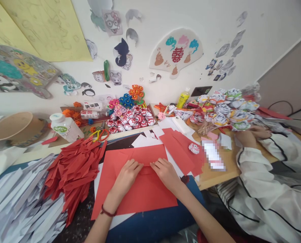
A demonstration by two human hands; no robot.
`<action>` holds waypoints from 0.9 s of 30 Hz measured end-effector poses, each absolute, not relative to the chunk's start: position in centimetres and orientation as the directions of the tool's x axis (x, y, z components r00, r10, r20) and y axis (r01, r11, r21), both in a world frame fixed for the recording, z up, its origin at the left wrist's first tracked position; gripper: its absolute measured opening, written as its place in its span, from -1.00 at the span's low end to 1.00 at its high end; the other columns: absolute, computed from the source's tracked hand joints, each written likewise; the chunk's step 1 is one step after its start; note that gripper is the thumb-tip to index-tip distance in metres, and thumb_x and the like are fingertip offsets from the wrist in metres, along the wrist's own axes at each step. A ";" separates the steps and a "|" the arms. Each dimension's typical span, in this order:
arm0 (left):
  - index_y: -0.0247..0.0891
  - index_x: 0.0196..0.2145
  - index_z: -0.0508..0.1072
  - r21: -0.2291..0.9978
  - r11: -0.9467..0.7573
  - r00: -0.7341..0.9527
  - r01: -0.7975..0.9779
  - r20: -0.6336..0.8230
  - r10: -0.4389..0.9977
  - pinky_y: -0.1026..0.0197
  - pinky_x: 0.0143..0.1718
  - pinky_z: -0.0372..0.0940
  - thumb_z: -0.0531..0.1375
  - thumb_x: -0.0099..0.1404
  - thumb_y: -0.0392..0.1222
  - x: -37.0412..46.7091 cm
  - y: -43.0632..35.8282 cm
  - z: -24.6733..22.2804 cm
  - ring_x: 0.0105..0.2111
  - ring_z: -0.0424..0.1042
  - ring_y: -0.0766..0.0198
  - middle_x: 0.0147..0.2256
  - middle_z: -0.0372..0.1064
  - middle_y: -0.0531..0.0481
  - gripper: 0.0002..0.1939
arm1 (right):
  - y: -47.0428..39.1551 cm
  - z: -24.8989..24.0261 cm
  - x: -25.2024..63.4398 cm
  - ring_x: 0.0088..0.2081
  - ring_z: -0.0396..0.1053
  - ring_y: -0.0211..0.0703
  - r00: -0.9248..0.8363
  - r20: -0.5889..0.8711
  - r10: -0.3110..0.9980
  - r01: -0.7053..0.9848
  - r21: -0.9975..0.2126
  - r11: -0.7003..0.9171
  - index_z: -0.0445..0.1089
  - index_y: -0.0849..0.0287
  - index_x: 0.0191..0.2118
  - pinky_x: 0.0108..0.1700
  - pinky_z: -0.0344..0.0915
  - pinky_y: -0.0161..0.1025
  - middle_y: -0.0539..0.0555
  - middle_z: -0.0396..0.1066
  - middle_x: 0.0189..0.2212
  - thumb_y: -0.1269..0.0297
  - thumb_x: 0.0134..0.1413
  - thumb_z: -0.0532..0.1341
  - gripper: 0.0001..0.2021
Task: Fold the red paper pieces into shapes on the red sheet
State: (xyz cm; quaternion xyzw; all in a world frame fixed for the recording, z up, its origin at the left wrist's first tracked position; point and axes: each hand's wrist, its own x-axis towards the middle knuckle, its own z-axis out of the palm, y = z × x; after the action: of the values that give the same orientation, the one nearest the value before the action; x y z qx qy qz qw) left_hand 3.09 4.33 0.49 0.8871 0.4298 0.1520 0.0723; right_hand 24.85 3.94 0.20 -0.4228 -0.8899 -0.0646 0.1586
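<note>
My left hand (pixel 128 172) and my right hand (pixel 166 172) face each other over a large red paper sheet (pixel 145 195). Between them is a small folded piece of red paper (pixel 146 167), its ends pinched under the fingers of both hands. My fingertips hide part of its folds. Left of the sheet lies a heap of folded red paper strips (pixel 74 168), and beside that a heap of folded white paper strips (pixel 21 199). To the right are more red paper sheets (pixel 182 152) with a small pink and white paper flower (pixel 194 148) on them.
Red and white paper flowers (pixel 131 119) stand at the back. Scissors (pixel 99 135), a white bottle (pixel 65 128) and a basin (pixel 16 126) are at the left. At right, a co-worker's hand (pixel 246 137) rests near bunched paper flowers (pixel 223 109) and a blurred-out object (pixel 213 155).
</note>
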 end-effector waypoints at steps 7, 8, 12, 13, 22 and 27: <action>-0.37 0.03 0.38 0.017 -0.687 0.676 0.726 0.164 0.718 0.07 -0.08 0.30 0.06 0.31 -0.47 3.3 4.0 0.4 -0.17 0.36 0.13 -0.19 0.42 -0.13 -0.66 | 3.8 0.6 24.1 -0.31 0.28 -0.06 -0.686 0.268 0.677 0.722 0.130 0.680 0.48 0.28 -0.27 -0.29 0.25 -0.16 0.15 0.40 -0.38 0.68 0.19 0.03 -0.70; -0.38 0.02 0.38 -0.005 -0.687 0.679 0.727 0.159 0.717 0.07 -0.07 0.30 0.06 0.31 -0.47 3.4 4.0 0.4 -0.17 0.37 0.12 -0.19 0.43 -0.13 -0.66 | 3.8 0.6 23.9 -0.30 0.29 -0.06 -0.692 0.253 0.676 0.717 0.136 0.683 0.48 0.28 -0.29 -0.30 0.26 -0.16 0.15 0.40 -0.38 0.68 0.18 0.04 -0.70; -0.41 0.04 0.37 -0.101 -0.672 0.679 0.734 0.143 0.720 0.05 -0.08 0.30 0.02 0.30 -0.51 3.8 3.4 0.6 -0.16 0.38 0.10 -0.15 0.43 -0.18 -0.63 | 3.3 0.3 23.2 -0.29 0.32 -0.02 -0.671 0.214 0.710 0.741 0.177 0.648 0.48 0.33 -0.27 -0.28 0.31 -0.15 0.20 0.42 -0.35 0.71 0.11 0.06 -0.71; -0.42 0.06 0.35 -0.121 -0.665 0.675 0.737 0.145 0.723 0.04 -0.07 0.30 0.01 0.29 -0.52 4.0 3.1 0.6 -0.15 0.38 0.09 -0.12 0.42 -0.19 -0.60 | 3.0 0.2 22.9 -0.27 0.33 -0.01 -0.656 0.214 0.724 0.755 0.188 0.629 0.47 0.35 -0.23 -0.26 0.32 -0.14 0.23 0.43 -0.32 0.72 0.10 0.05 -0.71; -0.41 0.16 0.28 -0.143 -0.624 0.640 0.768 0.123 0.759 0.06 -0.17 0.26 0.03 0.26 -0.51 5.0 2.3 0.9 -0.17 0.34 0.08 -0.15 0.40 -0.17 -0.50 | 0.9 -0.7 22.3 -0.08 0.33 0.11 -0.577 0.238 0.781 0.816 0.200 0.542 0.31 0.53 0.10 -0.11 0.34 -0.03 0.39 0.40 -0.07 0.65 0.11 0.06 -0.58; -0.24 0.17 0.29 -0.025 -0.592 0.590 0.806 0.127 0.797 0.04 -0.19 0.19 0.02 0.27 -0.50 4.1 2.5 1.3 -0.16 0.32 0.08 -0.14 0.42 -0.11 -0.47 | 1.4 0.1 23.6 -0.08 0.31 0.10 -0.526 0.172 0.833 0.847 0.016 0.532 0.31 0.38 0.14 -0.08 0.33 0.02 0.29 0.40 -0.05 0.66 0.05 0.06 -0.50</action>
State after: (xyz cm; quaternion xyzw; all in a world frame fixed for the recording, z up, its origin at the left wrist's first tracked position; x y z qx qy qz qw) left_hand 4.11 2.53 1.28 0.8907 0.4499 0.0512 -0.0399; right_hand 23.57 1.41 0.08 -0.4813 -0.8723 -0.0484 0.0717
